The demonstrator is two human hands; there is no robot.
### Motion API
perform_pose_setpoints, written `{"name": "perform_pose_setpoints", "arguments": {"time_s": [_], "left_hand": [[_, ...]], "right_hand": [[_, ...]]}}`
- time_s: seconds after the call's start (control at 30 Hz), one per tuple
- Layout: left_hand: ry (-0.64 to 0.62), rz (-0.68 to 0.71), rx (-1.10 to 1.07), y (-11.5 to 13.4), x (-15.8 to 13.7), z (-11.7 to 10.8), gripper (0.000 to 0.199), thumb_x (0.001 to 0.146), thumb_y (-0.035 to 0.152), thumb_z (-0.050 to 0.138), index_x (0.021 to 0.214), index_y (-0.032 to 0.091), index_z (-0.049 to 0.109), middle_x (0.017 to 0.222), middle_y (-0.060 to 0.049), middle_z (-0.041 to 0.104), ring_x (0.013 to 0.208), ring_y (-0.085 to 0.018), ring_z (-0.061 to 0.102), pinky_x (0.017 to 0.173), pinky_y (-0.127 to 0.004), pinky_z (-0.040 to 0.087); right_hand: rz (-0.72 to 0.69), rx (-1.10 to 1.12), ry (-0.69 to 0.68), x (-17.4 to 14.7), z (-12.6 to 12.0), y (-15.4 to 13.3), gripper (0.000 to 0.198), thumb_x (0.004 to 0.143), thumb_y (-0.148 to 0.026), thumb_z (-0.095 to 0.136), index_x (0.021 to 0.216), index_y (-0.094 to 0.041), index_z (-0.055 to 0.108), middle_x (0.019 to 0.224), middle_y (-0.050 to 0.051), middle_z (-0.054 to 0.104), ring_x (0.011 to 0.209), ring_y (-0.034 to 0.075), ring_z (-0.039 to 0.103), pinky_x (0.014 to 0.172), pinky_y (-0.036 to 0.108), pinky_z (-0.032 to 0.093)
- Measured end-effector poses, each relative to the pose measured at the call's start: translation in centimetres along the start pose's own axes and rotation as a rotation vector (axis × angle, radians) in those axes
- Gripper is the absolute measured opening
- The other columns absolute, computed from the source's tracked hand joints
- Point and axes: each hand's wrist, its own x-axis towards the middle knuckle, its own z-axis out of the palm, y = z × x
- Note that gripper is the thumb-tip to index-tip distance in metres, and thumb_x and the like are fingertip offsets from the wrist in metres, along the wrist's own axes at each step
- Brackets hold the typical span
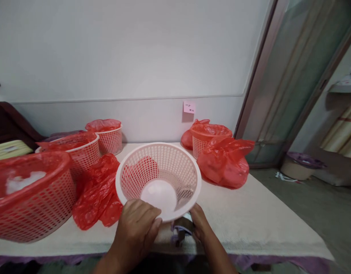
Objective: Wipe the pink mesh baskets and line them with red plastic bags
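Note:
A pale pink plastic basket [175, 211] with lattice walls and a solid round base is tilted toward me above the table's front part. My left hand [138, 226] grips its near rim, fingers over the edge and thumb along the front. At the near right, my right hand [200, 222] holds the basket from below the rim, its fingers partly hidden. A small dark and light object [181, 228] shows under the basket beside my right hand; I cannot make out what it is. Left of the basket lies a crumpled red plastic bag [97, 198], close to its wall.
Baskets lined with red bags stand at left: a large one [35, 205], a middle one [84, 156] and a small one [111, 140]. At right are another lined basket [198, 146] and a filled red bag [227, 163]. A pink note [189, 107] hangs on the wall.

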Motion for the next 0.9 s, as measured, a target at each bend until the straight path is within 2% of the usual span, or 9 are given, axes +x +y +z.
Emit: {"name": "perform_pose_setpoints", "arguments": {"time_s": [0.13,0.23,0.37,0.47,0.57,0.63,0.73,0.8,0.9], "left_hand": [[0.006,0.025,-0.063,0.6,-2.0,-0.6,0.017,0.085,0.005,0.054,0.094,0.019,0.056,0.078,-0.001,0.063,0.074,-0.017,0.052,0.074,-0.036,0.033],[0.107,-0.078,-0.002,0.0,-3.0,-0.4,0.015,0.086,0.007,0.054,0.093,0.021,0.057,0.082,-0.001,0.062,0.084,-0.018,0.053,0.082,-0.038,0.036],[0.412,-0.397,0.058,-1.5,-2.7,0.4,0.021,0.087,0.021,0.053,0.107,0.022,0.058,0.117,-0.009,0.057,0.113,-0.025,0.051,0.092,-0.043,0.041],[0.593,-0.618,-0.002,-2.7,-2.0,0.5,0.046,0.079,0.030,0.062,0.123,0.020,0.053,0.139,-0.013,0.045,0.129,-0.029,0.043,0.104,-0.047,0.039],[0.733,-0.871,-0.269,-3.7,-1.9,0.0,0.075,0.068,0.032,0.073,0.135,0.018,0.043,0.145,-0.013,0.041,0.135,-0.029,0.038,0.113,-0.046,0.029],[0.732,-1.038,-0.532,-3.9,-2.1,-0.4,0.069,0.068,0.036,0.072,0.130,0.015,0.049,0.132,-0.013,0.055,0.126,-0.031,0.049,0.109,-0.049,0.036],[0.596,-1.237,-0.953,-2.8,-2.7,-1.1,0.047,0.072,0.032,0.068,0.115,0.012,0.061,0.100,-0.011,0.072,0.103,-0.031,0.066,0.093,-0.049,0.051],[0.519,-1.361,-1.204,-1.2,-3.4,-1.3,0.047,0.071,0.023,0.069,0.116,0.014,0.062,0.098,-0.009,0.074,0.100,-0.030,0.067,0.089,-0.045,0.055],[0.460,-1.511,-1.343,1.5,-5.1,-0.6,0.059,0.068,0.016,0.071,0.126,0.016,0.057,0.101,-0.008,0.075,0.101,-0.030,0.068,0.088,-0.045,0.055]], "right_hand": [[0.008,0.028,0.021,-0.9,-0.4,-1.0,0.034,0.066,-0.032,0.072,0.096,-0.016,0.071,0.088,0.007,0.075,0.076,0.022,0.069,0.070,0.032,0.055],[0.012,0.036,0.028,-1.0,-0.6,-0.7,0.030,0.065,-0.030,0.070,0.091,-0.015,0.069,0.074,0.005,0.073,0.064,0.020,0.066,0.058,0.029,0.052],[0.018,0.043,0.044,-0.8,-0.5,0.3,0.026,0.062,-0.027,0.067,0.084,-0.014,0.066,0.059,0.000,0.065,0.049,0.016,0.058,0.047,0.026,0.046],[0.017,0.059,0.053,-0.9,-0.4,0.4,0.027,0.062,-0.028,0.066,0.086,-0.015,0.065,0.060,-0.001,0.065,0.049,0.015,0.057,0.048,0.026,0.047],[0.012,0.084,0.062,-1.0,-0.5,0.0,0.029,0.062,-0.029,0.066,0.087,-0.015,0.064,0.062,0.000,0.066,0.052,0.016,0.059,0.050,0.027,0.048],[0.012,0.098,0.065,-1.2,-0.7,-0.3,0.030,0.062,-0.030,0.067,0.088,-0.015,0.064,0.062,-0.001,0.066,0.052,0.016,0.059,0.050,0.027,0.048],[0.018,0.119,0.066,-1.4,-0.9,-0.7,0.029,0.063,-0.029,0.068,0.088,-0.016,0.064,0.059,-0.002,0.065,0.049,0.015,0.057,0.049,0.027,0.048],[0.022,0.137,0.064,-1.6,-1.1,-1.0,0.028,0.063,-0.029,0.068,0.087,-0.016,0.064,0.060,-0.002,0.066,0.050,0.016,0.058,0.050,0.028,0.049],[0.023,0.161,0.051,-2.5,-1.2,-2.0,0.030,0.061,-0.031,0.070,0.087,-0.016,0.066,0.065,0.001,0.069,0.057,0.019,0.063,0.056,0.031,0.052]]}}
